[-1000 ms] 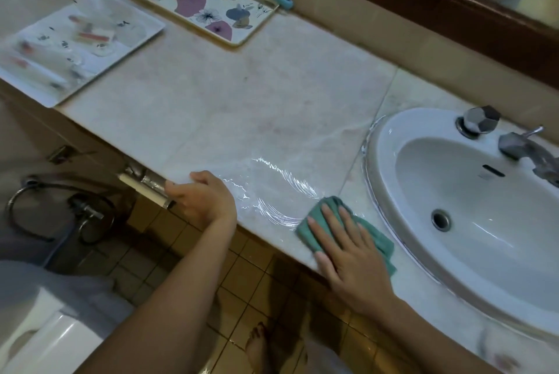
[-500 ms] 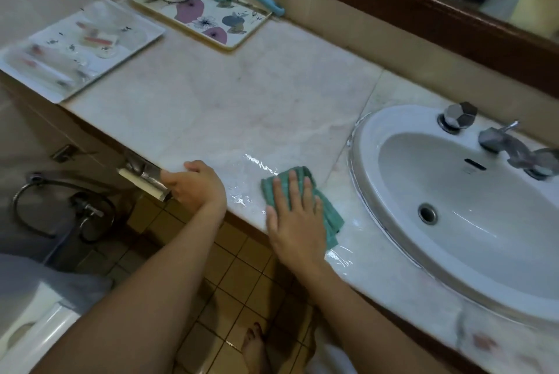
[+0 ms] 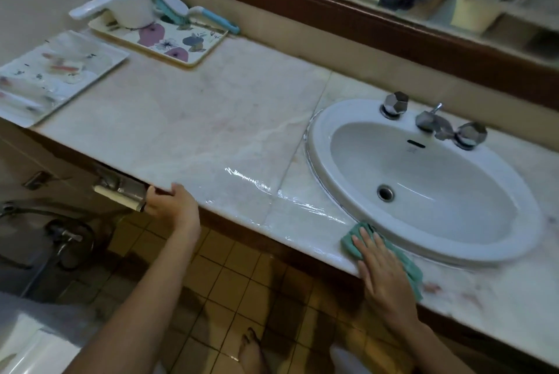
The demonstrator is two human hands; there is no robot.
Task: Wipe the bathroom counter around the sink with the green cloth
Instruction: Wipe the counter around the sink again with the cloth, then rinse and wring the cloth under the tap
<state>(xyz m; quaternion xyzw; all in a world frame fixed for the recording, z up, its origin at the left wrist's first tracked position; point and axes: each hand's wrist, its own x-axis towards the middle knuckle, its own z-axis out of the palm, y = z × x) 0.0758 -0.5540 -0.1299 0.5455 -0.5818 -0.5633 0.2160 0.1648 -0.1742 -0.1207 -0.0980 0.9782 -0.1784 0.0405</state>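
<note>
One flat-fingered right hand [image 3: 381, 266] presses the green cloth [image 3: 351, 241] lengthwise along the sink [image 3: 423, 254] front; left hand [image 3: 173, 201] grips the worktop [image 3: 211, 119] edge.

There is one bench [image 3: 211, 119], one sink [image 3: 317, 146] at three o'clock, one green cloth [image 3: 351, 242] and two hands: left hand [image 3: 174, 202], right hand [image 3: 381, 267]. At ten o'clock sit two trays: flowery tray [image 3: 169, 40], clear tray [image 3: 54, 77].

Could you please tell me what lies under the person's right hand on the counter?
The green cloth, pressed flat by the right hand onto the counter beside the sink. The cloth's edges show; its middle and the counter beneath it are covered.
</note>
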